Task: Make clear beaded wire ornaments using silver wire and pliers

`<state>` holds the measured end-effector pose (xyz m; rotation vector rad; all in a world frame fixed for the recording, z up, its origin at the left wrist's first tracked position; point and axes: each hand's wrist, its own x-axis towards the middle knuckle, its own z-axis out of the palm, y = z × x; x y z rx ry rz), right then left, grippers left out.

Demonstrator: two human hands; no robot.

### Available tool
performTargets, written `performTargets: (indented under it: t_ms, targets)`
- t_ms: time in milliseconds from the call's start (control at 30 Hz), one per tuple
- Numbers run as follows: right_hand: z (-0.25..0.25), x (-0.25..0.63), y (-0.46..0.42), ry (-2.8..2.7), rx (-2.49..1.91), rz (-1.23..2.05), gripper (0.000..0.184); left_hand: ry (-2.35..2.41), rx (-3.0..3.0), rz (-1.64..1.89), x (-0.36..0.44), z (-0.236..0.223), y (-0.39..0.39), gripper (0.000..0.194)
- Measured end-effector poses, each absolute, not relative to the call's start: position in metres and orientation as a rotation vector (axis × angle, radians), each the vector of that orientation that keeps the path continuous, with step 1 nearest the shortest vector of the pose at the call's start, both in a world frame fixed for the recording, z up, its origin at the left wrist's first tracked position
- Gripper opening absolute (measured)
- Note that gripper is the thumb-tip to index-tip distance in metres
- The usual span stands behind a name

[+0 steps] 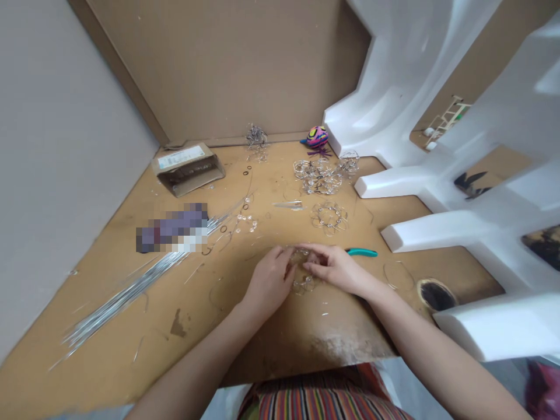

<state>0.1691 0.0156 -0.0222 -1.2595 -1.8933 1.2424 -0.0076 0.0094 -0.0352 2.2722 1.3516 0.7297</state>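
Note:
A small piece of bent silver wire with clear beads lies between my two hands, near the table's front edge. My left hand grips its left side with curled fingers. On the right and far sides, the fingers of my right hand pinch the same wire piece. My fingers hide part of it. Just beyond my right hand, a teal handle of a tool pokes out. A round beaded wire ring lies farther back, apart from my hands.
Long straight wires lie bundled at left, partly under a blurred purple item. Loose clear beads and a thin metal tool lie mid-table. Behind are wire pieces and a cardboard box. White structures stand right.

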Motion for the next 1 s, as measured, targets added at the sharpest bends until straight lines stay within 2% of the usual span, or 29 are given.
performTargets:
  t_ms: [167,400,600,833,1000]
  targets:
    - [-0.022,0.168,0.015,-2.004,-1.382,0.97,0.039,1.236,2.219,0.801,-0.009,-0.031,0.006,0.051]
    - [-0.018,0.17,0.014,-2.041,-1.41,0.886,0.03,1.025,2.072,0.927,-0.014,-0.021,0.009,0.029]
    - [-0.017,0.17,0.015,-1.991,-1.355,0.964,0.022,1.03,2.049,0.992,-0.01,-0.019,0.008,0.028]
    - [-0.017,0.171,0.018,-1.773,-1.316,1.085,0.026,0.968,1.879,1.031,-0.006,-0.026,0.009,0.029]
    - [-0.019,0.174,0.019,-1.784,-1.376,1.002,0.025,1.131,1.836,1.113,-0.008,-0.026,0.009,0.018]
